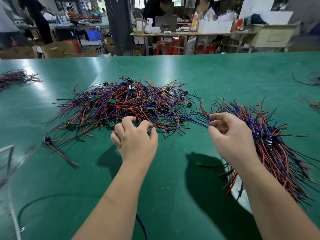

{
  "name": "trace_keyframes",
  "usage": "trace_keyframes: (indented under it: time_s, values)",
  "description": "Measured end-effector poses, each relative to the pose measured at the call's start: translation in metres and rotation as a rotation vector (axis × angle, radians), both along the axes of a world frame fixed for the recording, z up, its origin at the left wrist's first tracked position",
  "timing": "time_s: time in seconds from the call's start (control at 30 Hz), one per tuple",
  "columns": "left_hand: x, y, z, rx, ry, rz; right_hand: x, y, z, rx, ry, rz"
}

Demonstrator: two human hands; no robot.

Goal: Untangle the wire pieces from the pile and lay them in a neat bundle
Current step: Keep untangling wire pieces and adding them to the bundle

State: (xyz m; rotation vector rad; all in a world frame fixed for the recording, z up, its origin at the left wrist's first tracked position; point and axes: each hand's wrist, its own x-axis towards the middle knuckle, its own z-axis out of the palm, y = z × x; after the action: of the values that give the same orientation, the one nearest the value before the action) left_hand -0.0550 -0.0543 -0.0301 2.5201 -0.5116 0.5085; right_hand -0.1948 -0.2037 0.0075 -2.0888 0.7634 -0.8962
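**Item: wire pile (128, 103), mid-sorting; left hand (136, 141) nearer.**

The pile is lying mid-table (173, 170), spreading directly beyond the left hand, whose fingers (127, 119) are clawing down, spread and curled, onto its near edge. Whether they are gripping a piece cannot be told. The right hand (230, 135) is hovering between pile and sorted bundle (270, 139), its fingers (216, 116) loosely curled, tips meeting a few blue strands trailing out of the pile's right side; a firm hold is not showing. The bundle is lying just beyond and right of that hand, its long axis running diagonally from far-left to near-right. Judgement: the next piece is likely coming away from the pile's near edge, travelling rightward, needing turning to that diagonal.
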Motion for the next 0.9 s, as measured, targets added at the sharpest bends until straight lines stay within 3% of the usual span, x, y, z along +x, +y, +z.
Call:
trace_keyframes:
  time_s: [0.17,0.3,0.37,0.47,0.53,0.63,0.77,0.9]
  values:
    - [0.002,-0.004,-0.012,0.179,0.136,-0.084,0.0,0.003,0.001,0.008,-0.01,0.023]
    - [0.006,-0.006,-0.014,0.186,0.12,-0.102,0.002,0.005,-0.001,-0.006,-0.016,0.033]
    - [0.004,-0.006,-0.01,0.058,0.145,-0.117,0.003,0.005,-0.002,-0.007,-0.014,0.043]
    - [-0.003,-0.006,0.006,-0.419,0.257,-0.251,0.003,0.007,-0.004,0.047,0.004,0.064]
    - [-0.012,-0.004,0.02,-0.671,0.08,-0.327,0.005,0.008,-0.004,0.238,-0.04,0.134]
    - [-0.03,-0.003,0.034,-0.745,-0.325,-0.422,0.008,0.018,-0.002,0.587,-0.156,0.377]
    - [-0.066,-0.008,0.032,-0.638,-0.52,-0.736,0.008,0.025,-0.002,0.578,-0.243,0.632]
    - [-0.085,-0.013,0.021,-0.545,-0.475,-0.94,0.007,0.028,0.002,0.476,-0.298,0.537]
